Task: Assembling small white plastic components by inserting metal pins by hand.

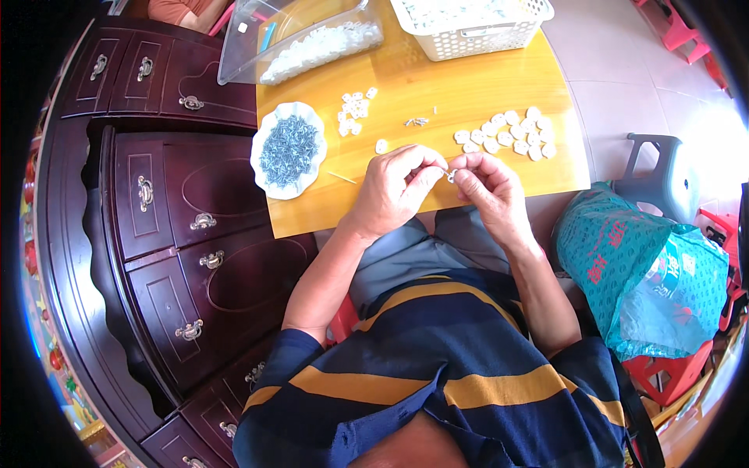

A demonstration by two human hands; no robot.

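Note:
Both hands meet over the near edge of a yellow wooden table point(468, 86). My left hand point(394, 189) and my right hand point(488, 187) pinch a tiny white and metal part point(451, 175) between their fingertips. A white scalloped dish point(265, 175) filled with small grey metal clips lies to the left of my left hand. Beyond my right hand lies a cluster of round white plastic pieces point(507, 132). A smaller group of square white pieces point(353, 111) sits further back, with a few loose metal clips point(416, 122) beside it.
A clear plastic bin point(312, 39) with white parts and a white mesh basket point(468, 27) stand at the table's far edge. A dark red cabinet with drawers point(179, 234) fills the left. A green plastic bag point(640, 265) and a grey stool point(659, 168) are at the right.

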